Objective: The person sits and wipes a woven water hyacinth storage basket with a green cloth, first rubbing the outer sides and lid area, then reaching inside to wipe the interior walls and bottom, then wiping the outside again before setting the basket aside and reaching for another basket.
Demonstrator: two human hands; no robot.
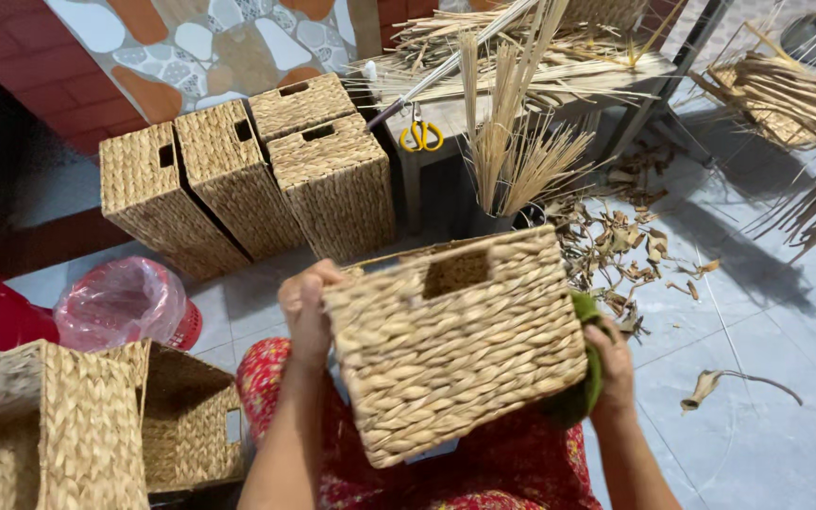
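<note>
Here the woven seagrass basket (455, 345) sits tilted over the person's lap, its cut-out handle side turned up, seemingly so that face can be worked. The left hand (306, 316) is clamped on its left edge, while the right hand (613, 368) presses a green cloth (583, 378) against its right side; 4 finished baskets (247, 175) lean together behind.

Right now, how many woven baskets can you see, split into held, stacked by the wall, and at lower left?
Held basket: 1
Baskets by the wall: 4
Baskets at lower left: 2
Total: 7
</note>
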